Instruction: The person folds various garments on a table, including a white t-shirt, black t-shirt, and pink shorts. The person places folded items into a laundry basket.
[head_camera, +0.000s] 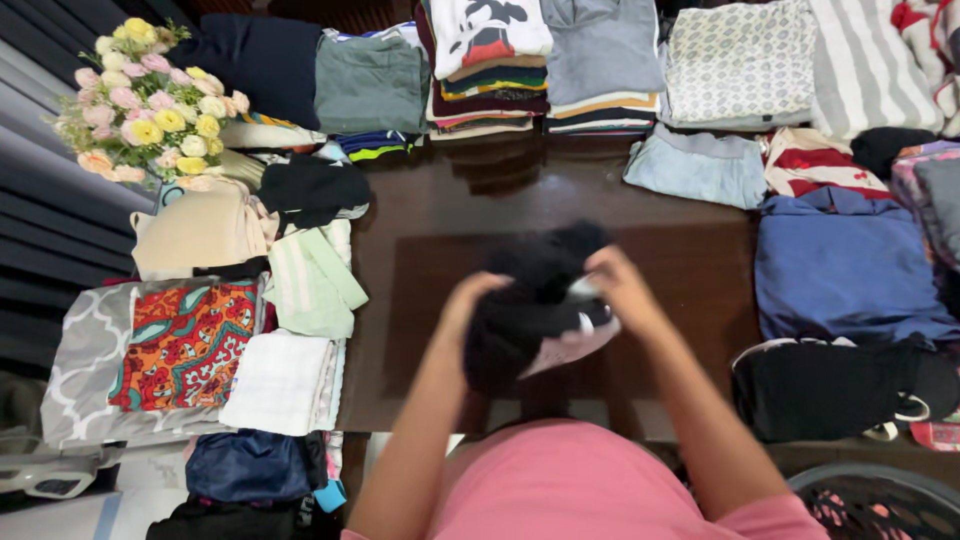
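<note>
Two hands, left hand and right hand, grip a bunched black garment mid-tabletop, unfolded yet, folded stacks at twelve o'clock, loose clothes at nine.

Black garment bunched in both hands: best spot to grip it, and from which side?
Probably the pale inner edge showing at the lower right of the black garment: it is the one distinct flat edge on a rumpled bundle. Come from the right, beside the right hand; the left hand holds the opposite side.

Soft even light, motion-blurred centre
</note>
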